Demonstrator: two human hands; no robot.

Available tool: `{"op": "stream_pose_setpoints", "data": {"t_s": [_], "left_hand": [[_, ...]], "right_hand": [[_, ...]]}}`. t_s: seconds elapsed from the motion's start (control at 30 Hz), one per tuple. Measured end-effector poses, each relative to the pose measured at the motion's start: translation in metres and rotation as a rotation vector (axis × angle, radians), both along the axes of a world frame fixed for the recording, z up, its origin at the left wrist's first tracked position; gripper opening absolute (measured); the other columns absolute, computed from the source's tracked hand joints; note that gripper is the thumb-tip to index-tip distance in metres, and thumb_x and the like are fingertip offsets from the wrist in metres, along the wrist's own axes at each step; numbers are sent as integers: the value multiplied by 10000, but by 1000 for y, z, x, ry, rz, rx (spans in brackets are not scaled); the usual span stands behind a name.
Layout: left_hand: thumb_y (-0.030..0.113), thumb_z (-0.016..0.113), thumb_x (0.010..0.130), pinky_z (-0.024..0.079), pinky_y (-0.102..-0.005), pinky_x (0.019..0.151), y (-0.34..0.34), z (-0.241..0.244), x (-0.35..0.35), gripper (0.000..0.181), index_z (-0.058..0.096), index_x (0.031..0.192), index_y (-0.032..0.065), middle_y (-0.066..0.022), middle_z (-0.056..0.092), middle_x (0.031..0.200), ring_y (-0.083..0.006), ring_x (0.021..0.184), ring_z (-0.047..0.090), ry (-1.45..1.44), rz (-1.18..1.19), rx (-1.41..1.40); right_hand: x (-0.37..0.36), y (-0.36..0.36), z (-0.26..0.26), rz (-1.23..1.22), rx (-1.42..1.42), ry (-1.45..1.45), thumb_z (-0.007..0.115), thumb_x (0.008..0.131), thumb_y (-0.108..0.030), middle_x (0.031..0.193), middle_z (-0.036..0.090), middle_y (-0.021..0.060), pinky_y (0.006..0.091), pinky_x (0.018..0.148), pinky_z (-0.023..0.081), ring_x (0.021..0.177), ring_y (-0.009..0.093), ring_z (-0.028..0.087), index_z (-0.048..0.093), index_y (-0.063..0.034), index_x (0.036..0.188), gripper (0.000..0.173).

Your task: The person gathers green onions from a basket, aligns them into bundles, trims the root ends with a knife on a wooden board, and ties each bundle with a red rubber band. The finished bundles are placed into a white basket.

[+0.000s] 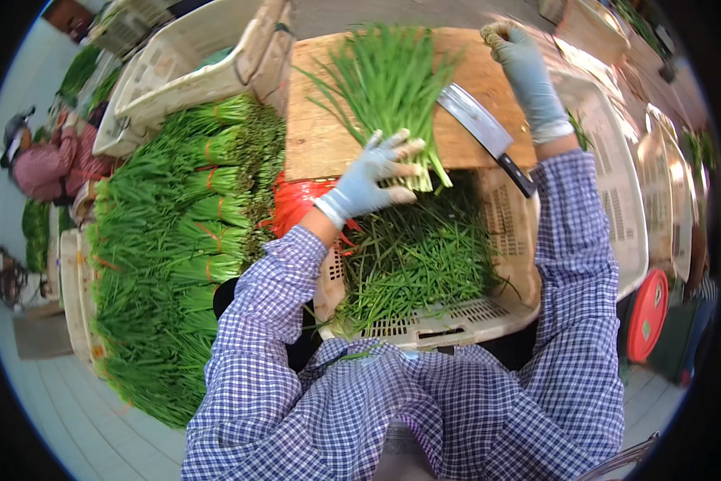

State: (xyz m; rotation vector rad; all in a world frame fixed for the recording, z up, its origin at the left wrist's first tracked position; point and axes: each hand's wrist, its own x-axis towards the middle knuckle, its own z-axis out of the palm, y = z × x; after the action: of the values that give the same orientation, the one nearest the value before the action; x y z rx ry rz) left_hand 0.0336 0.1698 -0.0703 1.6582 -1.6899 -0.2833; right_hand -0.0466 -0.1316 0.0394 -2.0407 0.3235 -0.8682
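A loose bunch of green leafy stalks, like garlic chives (pixel 396 90), lies on a wooden board (pixel 318 132), its pale cut ends towards me. My gloved left hand (pixel 378 177) rests against these ends with its fingers spread. My gloved right hand (pixel 507 45) is raised at the board's far right corner, fingers curled; whether it holds anything small cannot be told. Between the bunch and my right forearm lies a cleaver (pixel 477 123), its black handle over the board's near right edge. Beneath the board's near side, a plastic crate (pixel 510 210) holds loose green trimmings (pixel 414 264).
Tied green bundles (pixel 216 210) are stacked at my left, beside red plastic strips (pixel 300 201). Empty-looking plastic crates (pixel 186 72) stand at the upper left. More crates (pixel 613 180) and a red round lid (pixel 647 315) are at the right. A co-worker (pixel 54 159) sits far left.
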Motion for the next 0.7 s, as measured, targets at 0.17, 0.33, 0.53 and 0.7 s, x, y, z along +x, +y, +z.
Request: {"op": "stream_pose_setpoints", "data": {"t_s": [0.17,0.33,0.53,0.7], "left_hand": [[166,607,917,221,-350,1161,5,-31,10,512,465,1392,35,-148,417,1475,-272,1400,328,-87,638,-312],[255,571,948,123,-323,1178,-24,-32,-4,783,108,1505,-41,-218,143,1577,-293,1460,165,504,756,-14],[167,540,960,275,-320,1111,-56,7,-26,766,48,1536,50,-204,328,1508,-271,1322,405,779,650,260],[69,538,915,161,-379,1176,-5,25,-83,713,147,1500,-42,-209,230,1553,-300,1435,240,-153,712,-67]], "right_hand": [[-100,52,-18,227,-188,619,610,839,-227,1002,697,124,335,842,507,927,212,644,676,-42,1135,355],[-28,139,-137,-244,-188,486,561,816,-120,827,697,155,431,703,547,803,334,689,708,-74,873,164],[-45,99,-123,211,-150,443,507,841,-207,1015,690,191,402,884,499,979,352,656,706,-27,1008,317],[-214,-19,2,306,-76,579,538,934,-356,1186,647,168,386,975,470,1077,267,627,637,-49,1212,426]]}}
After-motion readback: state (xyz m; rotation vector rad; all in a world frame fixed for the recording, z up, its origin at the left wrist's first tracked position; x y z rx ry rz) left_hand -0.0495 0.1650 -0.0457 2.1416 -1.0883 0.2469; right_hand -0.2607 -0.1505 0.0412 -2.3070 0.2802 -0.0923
